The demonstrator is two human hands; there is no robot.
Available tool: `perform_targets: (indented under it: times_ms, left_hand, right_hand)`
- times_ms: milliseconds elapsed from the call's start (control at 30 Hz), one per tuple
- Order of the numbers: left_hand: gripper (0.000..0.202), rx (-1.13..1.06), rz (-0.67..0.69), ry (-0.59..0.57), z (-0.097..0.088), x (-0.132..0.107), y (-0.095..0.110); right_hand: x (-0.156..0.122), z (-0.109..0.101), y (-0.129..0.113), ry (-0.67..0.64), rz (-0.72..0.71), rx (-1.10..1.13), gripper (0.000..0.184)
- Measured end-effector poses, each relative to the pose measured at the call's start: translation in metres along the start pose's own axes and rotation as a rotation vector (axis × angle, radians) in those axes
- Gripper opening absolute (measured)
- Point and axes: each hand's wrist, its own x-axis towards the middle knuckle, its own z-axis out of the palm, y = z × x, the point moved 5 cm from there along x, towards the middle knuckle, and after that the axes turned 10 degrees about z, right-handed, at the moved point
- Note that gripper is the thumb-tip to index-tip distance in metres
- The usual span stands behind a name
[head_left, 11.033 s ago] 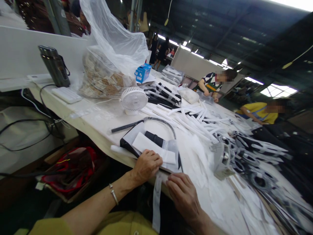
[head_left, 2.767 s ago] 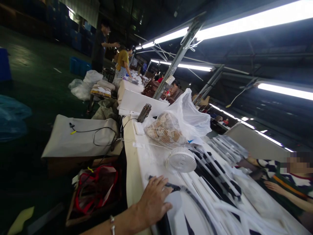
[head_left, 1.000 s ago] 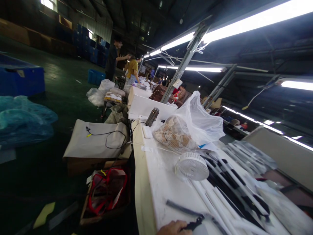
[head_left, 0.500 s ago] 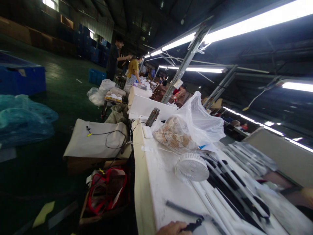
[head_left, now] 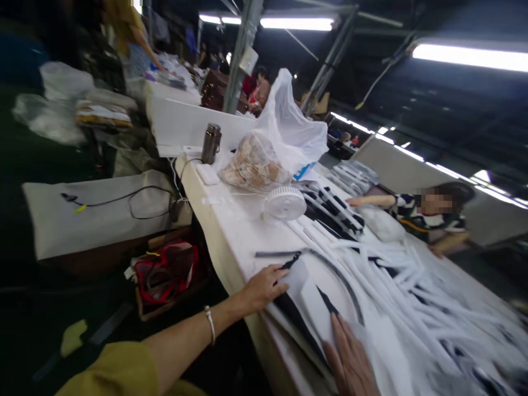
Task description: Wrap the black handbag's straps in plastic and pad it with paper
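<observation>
My left hand [head_left: 266, 287], with a bracelet at the wrist, reaches over the table's near edge. Its fingers close on the end of a black strip [head_left: 291, 260] attached to a long grey band [head_left: 339, 275] that curves across the tabletop. Flat white sheet material [head_left: 311, 300] with black edging lies between my hands. On that material rests my right hand [head_left: 350, 355], its fingers stretched out and lying flat, beside a pointed black piece [head_left: 328, 301]. The picture is somewhat blurred, so the exact kind of these pieces is unclear.
White strips [head_left: 396, 286] lie heaped on the table's right side. Farther along stand a white fan [head_left: 285, 203], a clear bag of brown pieces [head_left: 256, 162] and a steel flask [head_left: 211, 144]. A co-worker [head_left: 429, 217] sits opposite. On the floor left is a box with red-trimmed items [head_left: 167, 272].
My view has swung right and down. My left hand and forearm have come further into view, and my right hand now shows on the white material. The co-worker opposite is now visible.
</observation>
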Motion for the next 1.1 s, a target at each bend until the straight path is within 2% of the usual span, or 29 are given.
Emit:
perform_targets:
  times_ms: [67, 133, 200, 300, 367, 500, 600, 700, 867, 1000, 1100]
  left_hand:
    - [0.055, -0.056, 0.009, -0.053, -0.007, 0.005, 0.001]
    - [0.056, -0.101, 0.025, -0.094, -0.015, 0.005, 0.001]
    - [0.061, -0.144, 0.031, -0.136, -0.022, 0.0, 0.0]
    - [0.083, -0.174, 0.031, -0.208, -0.028, -0.015, 0.0]
    - [0.084, -0.129, 0.027, -0.199, -0.031, -0.025, 0.0]
    - [0.058, 0.004, -0.038, -0.077, -0.037, -0.032, 0.004]
    - [0.048, 0.023, -0.003, -0.035, -0.036, -0.027, 0.013]
    - [0.049, 0.064, 0.018, -0.036, -0.03, -0.019, 0.017]
    - [0.052, 0.202, -0.039, 0.006, -0.022, -0.007, 0.005]
    - [0.065, 0.003, 0.009, -0.046, -0.019, 0.004, -0.005]
    - [0.069, -0.052, -0.025, -0.089, -0.02, 0.01, -0.012]
  right_hand:
    - [0.004, 0.001, 0.003, -0.069, 0.055, -0.054, 0.056]
    - [0.013, -0.007, -0.004, -0.077, 0.112, -0.048, 0.061]
    - [0.024, -0.019, -0.023, -0.072, 0.126, 0.011, 0.061]
    - [0.04, -0.028, -0.055, -0.076, 0.098, 0.116, 0.064]
    - [0.05, -0.025, -0.07, -0.09, 0.109, 0.171, 0.067]
    - [0.067, -0.009, -0.08, -0.131, 0.178, 0.24, 0.069]
    - [0.072, 0.0, -0.083, -0.134, 0.22, 0.264, 0.067]
    - [0.07, 0.006, -0.086, -0.118, 0.235, 0.283, 0.066]
    - [0.063, 0.019, -0.093, -0.061, 0.209, 0.257, 0.057]
    - [0.059, 0.025, -0.101, -0.015, 0.135, 0.203, 0.053]
    - [0.057, 0.025, -0.104, 0.024, 0.116, 0.176, 0.053]
